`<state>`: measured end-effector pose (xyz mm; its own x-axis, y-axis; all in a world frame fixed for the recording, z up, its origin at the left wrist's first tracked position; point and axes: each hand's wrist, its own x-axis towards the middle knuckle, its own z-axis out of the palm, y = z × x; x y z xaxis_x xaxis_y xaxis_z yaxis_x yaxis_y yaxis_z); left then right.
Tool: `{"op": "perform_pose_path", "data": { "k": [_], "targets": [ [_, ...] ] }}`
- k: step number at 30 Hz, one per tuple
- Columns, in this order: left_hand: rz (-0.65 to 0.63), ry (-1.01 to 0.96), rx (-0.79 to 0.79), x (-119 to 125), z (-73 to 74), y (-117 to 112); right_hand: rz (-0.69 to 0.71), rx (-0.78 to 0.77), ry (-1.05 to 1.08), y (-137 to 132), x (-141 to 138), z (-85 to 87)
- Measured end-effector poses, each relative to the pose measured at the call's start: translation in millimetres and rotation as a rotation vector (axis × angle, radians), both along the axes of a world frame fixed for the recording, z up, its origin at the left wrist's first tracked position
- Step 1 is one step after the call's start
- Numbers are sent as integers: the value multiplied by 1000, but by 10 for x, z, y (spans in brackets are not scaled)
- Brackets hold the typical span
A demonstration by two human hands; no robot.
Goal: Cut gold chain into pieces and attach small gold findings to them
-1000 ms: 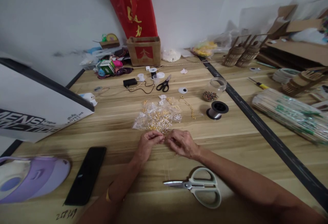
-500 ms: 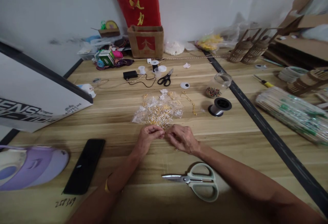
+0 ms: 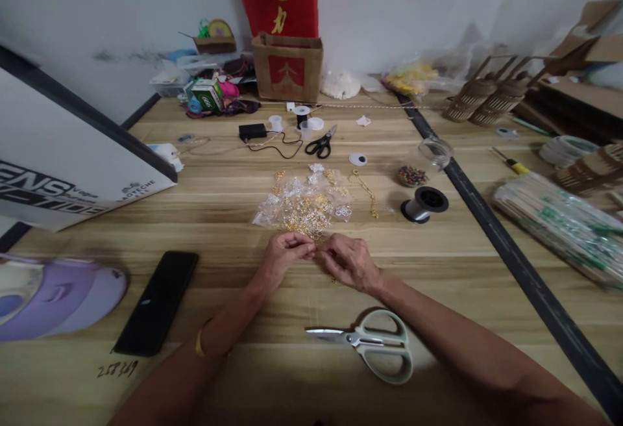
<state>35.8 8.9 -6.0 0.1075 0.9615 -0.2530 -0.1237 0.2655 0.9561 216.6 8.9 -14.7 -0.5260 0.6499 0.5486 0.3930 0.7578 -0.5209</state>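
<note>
My left hand (image 3: 287, 254) is closed in a pinch, its thumb and forefinger meeting at the near edge of a pile of small gold and silver beads and findings (image 3: 306, 212). Fingertip to fingertip with it, my right hand (image 3: 351, 260) pinches too. Whatever sits between the fingers is too small to make out. Faint thin strands (image 3: 312, 312) show on the table below the hands. Under the right hand lies a tiny gold piece (image 3: 334, 280). Light-green-handled scissors (image 3: 382, 345) rest nearer me, and a gold chain (image 3: 365, 192) lies beyond.
A wire spool (image 3: 423, 205) and a jar of coloured beads (image 3: 413, 174) stand to the right. Black scissors (image 3: 320, 144) lie farther back. A phone (image 3: 158, 302) and a purple appliance (image 3: 63, 296) are at left. Packaged sticks (image 3: 559, 218) lie far right.
The view has shifted slightly, moving the background a little in the frame. Both hands keep nearly the same pinch beside the pile.
</note>
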Motion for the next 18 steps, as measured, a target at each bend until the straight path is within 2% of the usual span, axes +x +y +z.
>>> {"op": "perform_pose_path", "data": {
  "k": [18],
  "targets": [
    [-20,9,38,1,27,-15,8,-1,-20,1,-7,7]
  ]
}}
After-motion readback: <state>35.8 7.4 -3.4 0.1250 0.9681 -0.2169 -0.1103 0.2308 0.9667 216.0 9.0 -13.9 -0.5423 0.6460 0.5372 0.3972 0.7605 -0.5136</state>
